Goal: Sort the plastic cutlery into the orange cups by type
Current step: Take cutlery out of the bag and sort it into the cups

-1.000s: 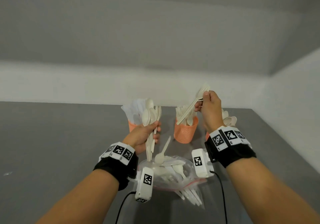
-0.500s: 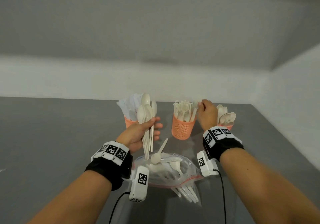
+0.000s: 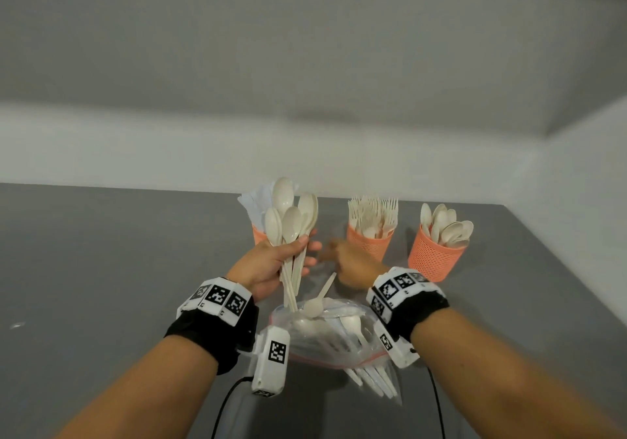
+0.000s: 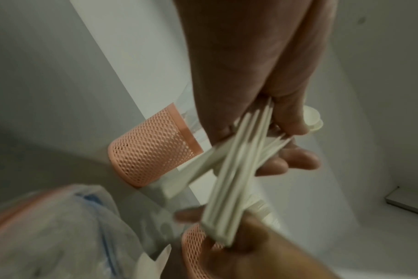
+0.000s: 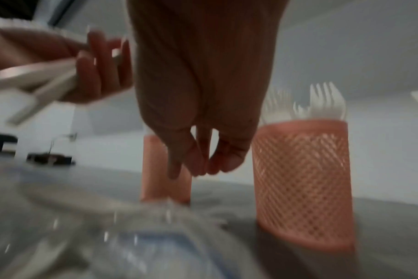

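Observation:
My left hand (image 3: 300, 252) grips a bunch of white plastic spoons (image 3: 288, 221) by their handles, bowls up, above the bag; the left wrist view shows the handles (image 4: 236, 169) crossing in its fingers. My right hand (image 3: 336, 252) is blurred, just right of the left hand. In the right wrist view its fingers (image 5: 198, 160) hang loosely curled and hold nothing. Three orange mesh cups stand behind: the left cup (image 3: 259, 236) with white knives, the middle cup (image 3: 369, 245) full of forks, the right cup (image 3: 432, 258) with spoons.
A clear zip bag (image 3: 325, 336) with more white cutlery lies on the grey table (image 3: 101, 269) between my wrists, one spoon (image 3: 314, 306) sticking up from it. A white wall runs behind the cups and along the table's right side.
My right hand held a fork over the middle cup, lowered it there, and has come back left and down, empty, beside the left hand. The left hand still holds the spoons.

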Available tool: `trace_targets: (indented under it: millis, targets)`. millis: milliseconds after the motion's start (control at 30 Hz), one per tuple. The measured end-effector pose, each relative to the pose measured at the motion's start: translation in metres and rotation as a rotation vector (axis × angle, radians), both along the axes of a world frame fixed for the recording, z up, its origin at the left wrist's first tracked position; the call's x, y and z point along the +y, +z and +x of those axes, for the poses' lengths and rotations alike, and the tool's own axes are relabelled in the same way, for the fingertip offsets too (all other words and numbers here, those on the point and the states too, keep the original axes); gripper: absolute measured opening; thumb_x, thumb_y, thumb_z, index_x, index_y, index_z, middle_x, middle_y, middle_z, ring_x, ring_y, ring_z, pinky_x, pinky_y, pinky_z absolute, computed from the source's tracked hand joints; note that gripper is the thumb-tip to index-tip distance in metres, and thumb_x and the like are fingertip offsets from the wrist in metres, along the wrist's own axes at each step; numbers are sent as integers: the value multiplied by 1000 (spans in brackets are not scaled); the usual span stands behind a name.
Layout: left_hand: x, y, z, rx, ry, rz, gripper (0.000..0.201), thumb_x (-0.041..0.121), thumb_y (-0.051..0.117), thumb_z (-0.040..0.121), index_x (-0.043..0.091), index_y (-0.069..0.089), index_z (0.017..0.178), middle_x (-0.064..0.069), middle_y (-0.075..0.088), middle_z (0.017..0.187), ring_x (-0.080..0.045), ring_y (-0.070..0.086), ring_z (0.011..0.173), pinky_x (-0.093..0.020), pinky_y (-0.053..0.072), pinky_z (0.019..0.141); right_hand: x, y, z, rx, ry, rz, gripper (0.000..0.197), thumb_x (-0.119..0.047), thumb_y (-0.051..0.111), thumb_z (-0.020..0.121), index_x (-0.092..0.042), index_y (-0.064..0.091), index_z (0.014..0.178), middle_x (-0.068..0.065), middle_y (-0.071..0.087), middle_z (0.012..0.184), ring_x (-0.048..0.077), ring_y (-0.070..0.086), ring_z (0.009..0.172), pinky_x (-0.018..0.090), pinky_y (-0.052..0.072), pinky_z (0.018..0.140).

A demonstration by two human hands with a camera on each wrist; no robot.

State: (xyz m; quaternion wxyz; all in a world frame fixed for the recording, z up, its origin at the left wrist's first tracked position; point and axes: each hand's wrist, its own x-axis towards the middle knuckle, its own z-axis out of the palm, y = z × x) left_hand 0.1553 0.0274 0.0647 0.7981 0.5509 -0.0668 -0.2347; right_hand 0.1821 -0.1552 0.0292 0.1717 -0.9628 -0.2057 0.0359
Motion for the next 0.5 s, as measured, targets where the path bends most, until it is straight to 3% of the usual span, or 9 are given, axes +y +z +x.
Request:
trace_targets:
  millis: [100,233,300,367,433,500]
  targets:
    - [3,1,-3,-45,-19,33,19,16,50,93,16,62,107,3,74,85,-8,66,64,-21,55,62,-2,-36,2,147,75,-297,37,-4,52,89,-14,61,123,13,53,125,31,51,115,35,40,99]
    - [8,2,-6,-87,-50,38,21,16,47,94,13,61,110,3,74,84,-8,64,60,-20,54,59,0,-38,-1,170,20,-246,26,-14,54,91,-5,62,114,16,59,113,29,55,99,33,39,81]
    - [9,2,-6,-102,-49,26,24,17,46,93,9,60,111,3,72,79,-8,60,56,-20,51,57,2,-25,-3,17,-21,-74,24,-17,48,95,-1,61,107,17,63,99,27,57,88,32,38,73]
    - [10,3,-6,-122,-46,34,26,19,46,93,7,60,111,4,67,73,-8,55,55,-20,49,55,6,-5,-8,-88,-132,183,18,-17,42,98,-4,54,98,9,61,82,24,58,75,28,41,65]
    - [7,4,-5,-136,-41,47,26,20,46,93,7,61,109,5,60,68,-7,50,53,-20,46,54,12,17,-17,-73,-235,500,12,-17,37,99,-9,44,92,1,53,74,14,51,67,17,38,59]
    - [1,7,-7,-147,-46,56,23,19,49,90,8,62,105,5,55,64,-6,48,51,-20,45,54,20,39,-37,-1,-253,827,14,-19,37,100,-10,46,96,0,55,73,8,53,65,13,41,58]
